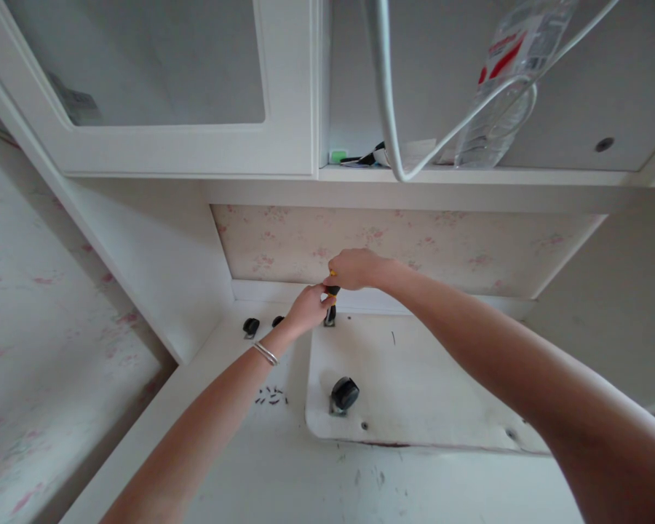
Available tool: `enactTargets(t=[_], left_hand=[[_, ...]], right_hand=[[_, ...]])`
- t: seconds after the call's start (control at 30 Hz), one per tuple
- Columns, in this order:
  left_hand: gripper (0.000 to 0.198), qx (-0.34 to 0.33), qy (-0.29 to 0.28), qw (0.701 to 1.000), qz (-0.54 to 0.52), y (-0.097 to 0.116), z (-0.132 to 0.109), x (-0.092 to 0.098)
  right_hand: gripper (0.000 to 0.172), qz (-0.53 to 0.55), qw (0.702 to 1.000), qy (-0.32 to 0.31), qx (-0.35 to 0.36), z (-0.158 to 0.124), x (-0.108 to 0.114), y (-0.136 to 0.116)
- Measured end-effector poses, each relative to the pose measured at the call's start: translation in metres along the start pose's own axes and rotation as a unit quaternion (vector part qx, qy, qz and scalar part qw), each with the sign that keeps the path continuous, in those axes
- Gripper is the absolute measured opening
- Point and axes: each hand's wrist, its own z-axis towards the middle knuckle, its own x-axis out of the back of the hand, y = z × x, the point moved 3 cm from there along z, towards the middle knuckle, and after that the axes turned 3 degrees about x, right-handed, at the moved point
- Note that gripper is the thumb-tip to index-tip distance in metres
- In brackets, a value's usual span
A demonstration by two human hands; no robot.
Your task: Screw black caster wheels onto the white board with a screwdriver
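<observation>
A screwdriver (332, 290) with a black and yellow handle stands upright over the far left corner of a white board (431, 386). Wrapped round the top of its handle is my right hand (356, 268), closed. My left hand (307, 308), with bracelets at the wrist, pinches the screwdriver lower down. Beneath the tip, a black caster (330, 319) with a metal plate sits on the board, partly hidden by my fingers. Another caster wheel (344, 394) is on the board's near left corner. One loose screw (393, 338) lies on the board.
Several small screws (271, 396) are scattered left of the board on the white desktop (240, 466). Two more casters (251, 327) stand farther back, one partly behind my left hand. Overhead hang a white cabinet (196, 153), a shelf with a plastic bottle (491, 109), and a white cable (396, 153).
</observation>
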Motion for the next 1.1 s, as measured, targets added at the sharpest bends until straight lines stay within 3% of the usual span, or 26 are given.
enactTargets(t=[0.17,0.37,0.57,0.73,1.1], left_hand=[[0.029,0.012,0.033,0.999,0.018,0.0,-0.006,-0.004],[0.017,0.015,0.042,0.998,0.039,-0.004,-0.004,-0.01],[0.014,0.01,0.026,0.999,0.031,-0.007,-0.008,-0.007],[0.021,0.022,0.036,0.999,-0.001,-0.011,-0.008,0.0],[0.034,0.044,0.091,0.993,-0.059,-0.019,-0.017,0.013]], right_hand=[[0.058,0.003,0.999,0.027,-0.018,0.005,-0.005,0.0],[0.064,0.014,0.999,0.014,-0.033,0.006,-0.006,-0.002],[0.05,0.023,0.999,-0.018,0.036,0.002,-0.009,0.001],[0.042,0.022,0.996,0.002,0.085,0.008,-0.012,0.001],[0.033,-0.004,0.995,0.076,0.07,0.009,-0.006,-0.004]])
